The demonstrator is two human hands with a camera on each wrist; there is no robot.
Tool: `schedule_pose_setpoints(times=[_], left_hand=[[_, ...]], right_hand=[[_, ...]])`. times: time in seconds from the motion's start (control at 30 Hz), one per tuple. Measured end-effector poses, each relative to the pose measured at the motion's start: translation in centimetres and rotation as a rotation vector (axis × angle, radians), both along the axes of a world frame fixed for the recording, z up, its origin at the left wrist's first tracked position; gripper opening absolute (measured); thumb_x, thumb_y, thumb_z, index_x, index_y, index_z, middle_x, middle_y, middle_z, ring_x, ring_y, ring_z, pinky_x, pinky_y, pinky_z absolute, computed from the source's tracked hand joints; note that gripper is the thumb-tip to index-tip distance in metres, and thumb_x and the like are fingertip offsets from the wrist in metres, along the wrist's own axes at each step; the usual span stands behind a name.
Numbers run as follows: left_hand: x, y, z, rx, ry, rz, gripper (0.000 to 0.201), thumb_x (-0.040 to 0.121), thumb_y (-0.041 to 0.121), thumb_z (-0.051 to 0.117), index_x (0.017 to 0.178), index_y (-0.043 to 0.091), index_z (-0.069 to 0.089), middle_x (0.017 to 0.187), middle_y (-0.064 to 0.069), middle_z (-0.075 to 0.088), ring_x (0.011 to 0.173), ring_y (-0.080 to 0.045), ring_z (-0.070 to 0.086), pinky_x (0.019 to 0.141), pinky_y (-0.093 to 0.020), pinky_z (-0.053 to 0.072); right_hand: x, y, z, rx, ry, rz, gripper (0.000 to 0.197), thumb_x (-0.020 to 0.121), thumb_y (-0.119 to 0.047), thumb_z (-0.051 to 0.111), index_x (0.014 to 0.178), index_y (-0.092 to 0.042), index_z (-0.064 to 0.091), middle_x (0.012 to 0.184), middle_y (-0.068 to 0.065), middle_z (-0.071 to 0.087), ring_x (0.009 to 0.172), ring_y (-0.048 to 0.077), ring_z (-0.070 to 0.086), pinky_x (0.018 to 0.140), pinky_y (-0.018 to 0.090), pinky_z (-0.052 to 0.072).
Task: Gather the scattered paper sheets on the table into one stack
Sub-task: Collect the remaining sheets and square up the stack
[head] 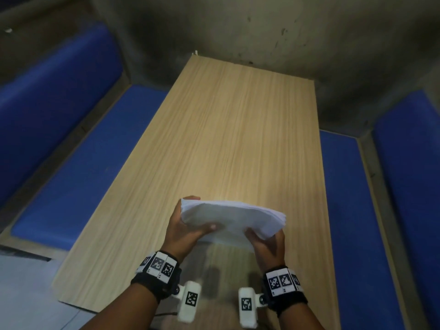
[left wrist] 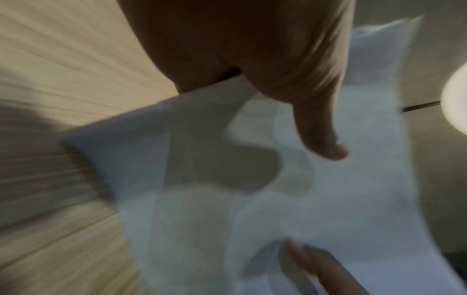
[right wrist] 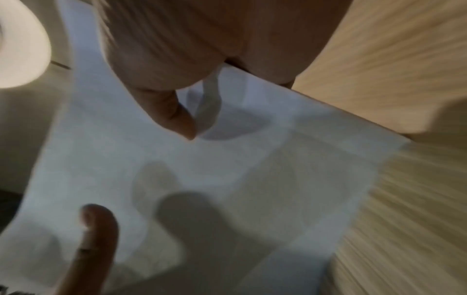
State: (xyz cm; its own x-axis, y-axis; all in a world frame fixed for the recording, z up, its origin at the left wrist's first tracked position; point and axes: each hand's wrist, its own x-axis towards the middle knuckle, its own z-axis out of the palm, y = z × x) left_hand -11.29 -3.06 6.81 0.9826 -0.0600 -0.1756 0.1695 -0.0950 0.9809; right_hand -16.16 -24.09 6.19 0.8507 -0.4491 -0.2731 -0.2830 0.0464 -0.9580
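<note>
Both the left hand point(head: 184, 228) and right hand point(head: 267, 244) grip the gathered paper sheets point(head: 233, 216) above the table's point(head: 238, 129) near end, no loose sheets visible, so only squaring and setting down seems left.

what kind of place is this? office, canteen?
Likely a booth-style seating nook, canteen or diner type. A long wooden table runs between blue padded benches on both sides, with bare concrete wall at the far end.

Blue benches point(head: 78, 163) beside grey wall point(head: 262, 32)
</note>
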Motion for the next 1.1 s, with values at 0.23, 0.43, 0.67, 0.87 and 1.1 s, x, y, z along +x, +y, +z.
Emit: schedule_pose_setpoints(times=[0.23, 0.43, 0.67, 0.87, 1.1], left_hand=[[0.4, 0.2, -0.1, 0.067, 0.011, 0.012, 0.028, 0.059, 0.028, 0.092, 0.080, 0.028, 0.074, 0.085, 0.000, 0.078, 0.079, -0.017, 0.074, 0.069, -0.035, 0.058], [-0.4, 0.2, -1.3, 0.112, 0.086, -0.008, 0.030, 0.069, 0.008, 0.089, 0.085, 0.021, 0.068, 0.072, 0.027, 0.074, 0.071, 0.004, 0.070, 0.062, -0.009, 0.048], [-1.0, 1.1, -2.5, 0.058, 0.146, 0.007, 0.028, 0.065, 0.017, 0.092, 0.085, 0.022, 0.072, 0.083, 0.006, 0.077, 0.073, -0.005, 0.072, 0.062, -0.018, 0.053], [-1.1, 1.0, -3.9, 0.054, 0.165, -0.082, 0.039, 0.067, 0.011, 0.090, 0.097, 0.026, 0.071, 0.093, 0.026, 0.075, 0.087, 0.002, 0.071, 0.069, -0.012, 0.053], [1.0, 1.8, -5.5, 0.116, 0.287, -0.103, 0.047, 0.063, 0.027, 0.093, 0.105, 0.022, 0.073, 0.097, 0.006, 0.080, 0.089, -0.013, 0.075, 0.074, -0.033, 0.060]], right_hand=[[0.4, 0.3, -0.9, -0.123, 0.021, -0.088, 0.016, 0.066, -0.009, 0.062, 0.081, -0.012, 0.064, 0.075, -0.002, 0.064, 0.074, 0.014, 0.063, 0.057, 0.018, 0.051], [-0.4, 1.0, -2.2, -0.113, 0.082, -0.170, 0.023, 0.076, 0.013, 0.060, 0.092, -0.004, 0.064, 0.082, 0.009, 0.068, 0.078, 0.019, 0.067, 0.058, 0.022, 0.053], [-0.4, 0.9, -3.6, -0.112, 0.068, -0.183, 0.018, 0.065, -0.008, 0.062, 0.083, -0.005, 0.064, 0.078, 0.005, 0.066, 0.070, 0.015, 0.063, 0.058, 0.028, 0.055], [-1.3, 1.2, -4.9, -0.018, 0.165, -0.128, 0.025, 0.068, -0.001, 0.061, 0.092, -0.006, 0.062, 0.075, 0.006, 0.064, 0.073, 0.027, 0.061, 0.054, 0.028, 0.048], [-0.6, -0.2, -3.5, -0.016, 0.206, 0.037, 0.050, 0.075, 0.011, 0.049, 0.110, -0.023, 0.061, 0.099, 0.002, 0.070, 0.091, 0.021, 0.067, 0.073, 0.039, 0.060]])
